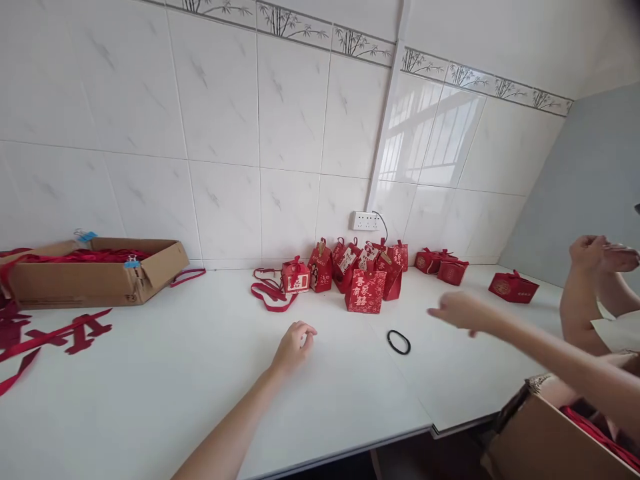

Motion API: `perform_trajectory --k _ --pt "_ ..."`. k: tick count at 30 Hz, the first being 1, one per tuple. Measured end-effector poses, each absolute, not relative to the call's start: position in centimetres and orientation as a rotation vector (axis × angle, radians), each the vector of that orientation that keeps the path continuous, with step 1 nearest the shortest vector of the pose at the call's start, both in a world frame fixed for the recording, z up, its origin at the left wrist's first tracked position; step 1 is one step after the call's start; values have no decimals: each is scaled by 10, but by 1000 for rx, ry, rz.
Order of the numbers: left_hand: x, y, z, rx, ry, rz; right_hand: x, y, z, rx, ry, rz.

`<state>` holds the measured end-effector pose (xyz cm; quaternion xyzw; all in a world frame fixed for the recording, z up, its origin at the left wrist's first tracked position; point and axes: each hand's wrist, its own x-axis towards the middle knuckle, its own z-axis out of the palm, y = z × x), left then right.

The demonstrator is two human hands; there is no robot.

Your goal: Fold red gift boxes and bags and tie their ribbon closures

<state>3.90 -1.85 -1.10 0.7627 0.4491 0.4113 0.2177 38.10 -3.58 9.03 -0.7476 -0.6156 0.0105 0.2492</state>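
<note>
My left hand (294, 348) is over the white table with its fingers curled in, and nothing shows in it. My right hand (461, 313) reaches in from the right, slightly blurred, one finger stretched out to the left and nothing visible in its grasp. Between the hands a black ring-shaped band (399, 342) lies flat. Just behind stands a red gift box (366, 291) with white Chinese characters, in front of several red boxes with ribbon loops. A smaller red box (296, 277) with a bow is beyond my left hand, next to a loose red ribbon (273, 297).
At left is a cardboard box (80, 283) of red ribbons, with red cut pieces (83, 332) before it. More red boxes (513, 287) stand at right near another person's hands (593, 253). A carton (550, 440) sits at lower right, by the table edge. A socket strip (367, 221) is on the wall.
</note>
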Motion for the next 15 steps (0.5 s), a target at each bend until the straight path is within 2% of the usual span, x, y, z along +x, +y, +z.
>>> perform_trajectory --k 4,15 --pt "39 -15 -11 2143 1235 1120 362 20 77 -2377 -1748 204" --pt "40 -2 -27 2325 1275 1149 408 114 41 -2704 -1426 225"
